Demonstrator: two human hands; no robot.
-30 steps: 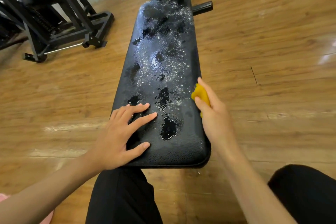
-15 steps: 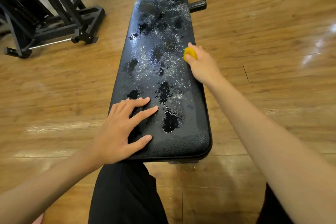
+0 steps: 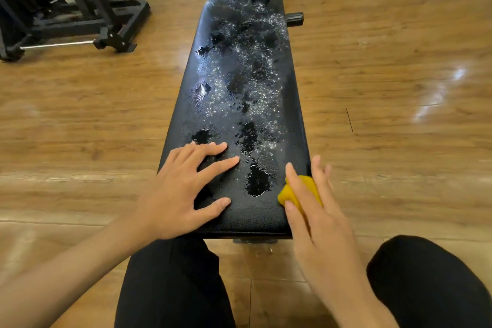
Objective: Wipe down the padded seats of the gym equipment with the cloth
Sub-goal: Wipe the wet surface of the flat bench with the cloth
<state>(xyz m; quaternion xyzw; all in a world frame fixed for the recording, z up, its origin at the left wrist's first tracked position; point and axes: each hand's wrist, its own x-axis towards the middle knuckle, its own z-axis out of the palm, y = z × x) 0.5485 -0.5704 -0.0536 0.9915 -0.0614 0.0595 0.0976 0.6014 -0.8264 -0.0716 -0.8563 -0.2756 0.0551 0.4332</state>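
The left hand (image 3: 183, 189) lies flat, fingers spread, on the near end of the wet black bench pad (image 3: 290, 120), while the right hand (image 3: 319, 216) pinches the yellow cloth (image 3: 298, 192) between thumb and fingers at the pad's near right edge.

View from above of a long black padded bench (image 3: 291, 120) on a wooden floor (image 3: 80, 114), its surface covered in water droplets and dark wet patches. A left hand (image 3: 181, 189) rests flat on the near end, fingers spread. A right hand (image 3: 319, 221) holds a yellow cloth (image 3: 295, 194) between thumb and fingers against the bench's near right edge. Knees in black trousers (image 3: 170, 287) show below; a black metal equipment frame (image 3: 80, 8) stands top left.
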